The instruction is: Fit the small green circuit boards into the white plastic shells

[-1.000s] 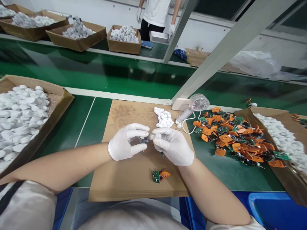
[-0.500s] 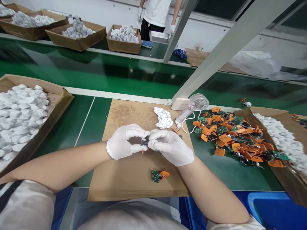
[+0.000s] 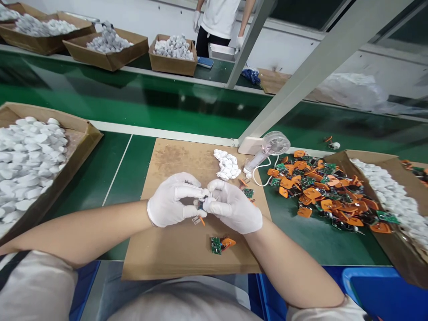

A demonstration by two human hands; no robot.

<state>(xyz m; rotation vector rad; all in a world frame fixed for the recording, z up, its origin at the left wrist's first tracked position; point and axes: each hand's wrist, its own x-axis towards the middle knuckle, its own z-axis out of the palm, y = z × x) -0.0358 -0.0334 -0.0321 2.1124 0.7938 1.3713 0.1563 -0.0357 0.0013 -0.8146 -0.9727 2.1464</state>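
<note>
In white gloves, both my hands meet above the brown cardboard sheet (image 3: 160,249). My left hand (image 3: 174,201) is closed with thumb and fingers on a small circuit board assembly (image 3: 201,203); an orange piece and metal prongs stick out below it. My right hand (image 3: 236,207) pinches a small whitish part (image 3: 207,202) against that assembly, its shape mostly hidden by the fingers. Nearer my body lies another circuit board with an orange plate (image 3: 216,245). One more green board (image 3: 248,192) shows just behind my right hand. A small pile of white pieces (image 3: 227,165) sits farther back.
Right of the sheet spreads a heap of orange-and-green board assemblies (image 3: 314,191). Cardboard boxes of white pieces stand left (image 3: 90,133) and far right (image 3: 377,156). A clear handheld fan (image 3: 274,143) rests by the slanted metal post (image 3: 301,76). Behind the barrier stands a co-worker (image 3: 220,18).
My hands have turned the circuit board assembly slightly, so its metal prongs now show below my left fingers. My right hand has shifted a little left, uncovering the board behind it.
</note>
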